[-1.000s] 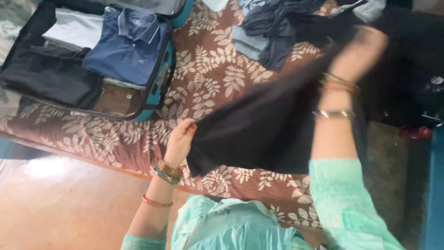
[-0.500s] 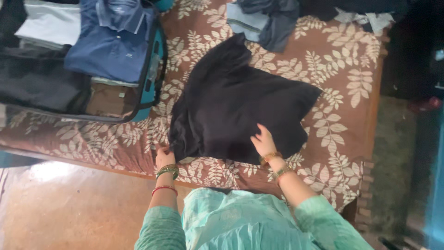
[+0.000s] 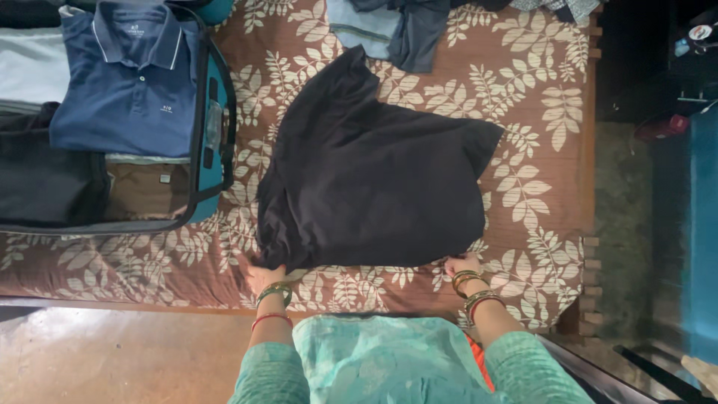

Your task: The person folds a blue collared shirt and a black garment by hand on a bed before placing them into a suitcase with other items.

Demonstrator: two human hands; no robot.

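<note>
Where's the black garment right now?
Head view, centre: the black garment lies spread on the leaf-print bedspread, right of the open suitcase.

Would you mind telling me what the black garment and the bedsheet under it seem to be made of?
The black garment looks like soft, matte knit fabric, possibly cotton jersey: it drapes limply and bunches into folds at the left hand. The bedsheet looks like a thin woven cloth, matte, with a printed cream leaf pattern on brown; the fibre cannot be told.

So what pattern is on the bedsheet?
Cream leaf sprigs on brown bedsheet, clearest in the head view.
</note>
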